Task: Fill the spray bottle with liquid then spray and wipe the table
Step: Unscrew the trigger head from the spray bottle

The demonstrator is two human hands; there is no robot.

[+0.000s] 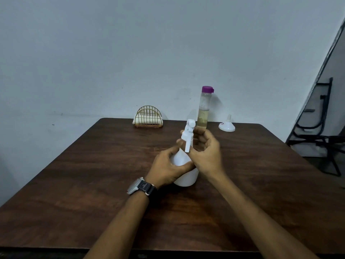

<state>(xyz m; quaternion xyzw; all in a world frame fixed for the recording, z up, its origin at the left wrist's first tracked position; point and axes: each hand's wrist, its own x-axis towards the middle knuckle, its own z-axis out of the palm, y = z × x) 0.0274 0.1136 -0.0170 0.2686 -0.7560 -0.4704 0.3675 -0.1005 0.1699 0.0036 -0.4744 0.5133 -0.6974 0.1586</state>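
A gold wire napkin holder point(148, 117) holding white napkins is standing at the far edge of the dark brown wooden table point(89, 187). The left hand point(169, 170), with a black-strapped wristwatch point(142, 188), is gripping the body of the white plastic spray bottle point(186, 177). The bottle is standing near the table's centre with its long axis roughly vertical and its trigger facing the person. The right hand point(206, 153) is curling round the bottle's spray head. Behind it, a clear purple-capped bottle point(204, 109), partly filled with pale liquid, is standing upright. To the right, a white funnel point(227, 126) is sitting spout-up.
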